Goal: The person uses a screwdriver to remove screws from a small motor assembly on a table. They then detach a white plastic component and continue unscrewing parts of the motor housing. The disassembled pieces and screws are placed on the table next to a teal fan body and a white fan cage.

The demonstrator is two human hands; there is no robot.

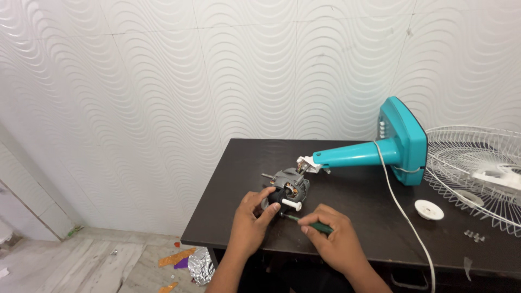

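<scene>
A grey fan motor (pixel 289 186) with copper windings and a white knob sits on the dark table (pixel 353 217). My left hand (pixel 252 217) grips the motor from its near left side. In my right hand (pixel 332 234) is a green-handled screwdriver (pixel 312 224), its tip pointing left at the motor's lower part. The motor joins the neck of a teal fan stand (pixel 380 146) that lies on its side across the table.
A white wire fan grille (pixel 477 168) lies at the table's right end. A white round cap (pixel 429 209) and small clear parts (pixel 474 235) lie near it. A white cord (pixel 404 217) runs off the front edge. Foil and orange scraps (pixel 187 263) litter the floor at left.
</scene>
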